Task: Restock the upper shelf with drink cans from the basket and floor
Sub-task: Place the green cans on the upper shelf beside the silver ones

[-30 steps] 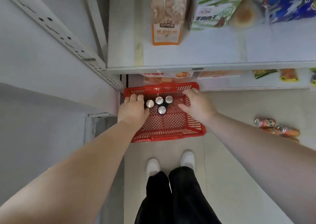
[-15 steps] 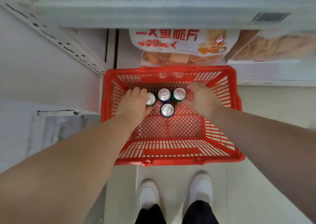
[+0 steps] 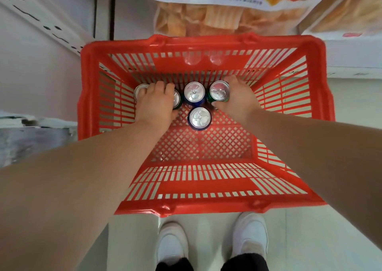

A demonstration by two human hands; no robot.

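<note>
1. Nearest my view, a pair of white shoes (image 3: pixel 171 243) stands on the pale floor (image 3: pixel 310 239), just beside the near rim of the red slatted plastic basket (image 3: pixel 206 208). The basket rests on the floor at the foot of the shelving.

2. Both bare forearms reach down into the basket. Five silver-lidded aluminium drink cans stand toward its far end. The front blue can (image 3: pixel 199 117) stands alone, nearest me. Behind it a row of four runs left to right: the left-most can (image 3: pixel 139 89), colour hidden; the covered can (image 3: pixel 176 100), green at its visible edge; the rear blue can (image 3: pixel 194 93); and the green can (image 3: pixel 219 91).

3. State of the fingers. The right hand (image 3: pixel 237 101) grasps the green can, with its fingers (image 3: pixel 233 80) round the far side and the thumb against the near side. The left hand (image 3: pixel 155 105) lies knuckles-up over the two left cans of the row. I cannot tell whether it is clenched round either.

4. Orientation. Every can stands upright with its long axis vertical, its pull-tab lid pointing up at the camera and its base on the mesh bottom.

5. Step in hand, by my judgement: pick-up from the basket, early in the restock. The next move calls for a straight vertical lift, since the neighbouring cans stand close. The can should then be carried upright to the upper shelf, which is out of view here.

6. Beyond the basket, clear bags of pale orange crisps (image 3: pixel 206 16) lie on the lowest shelf.
</note>
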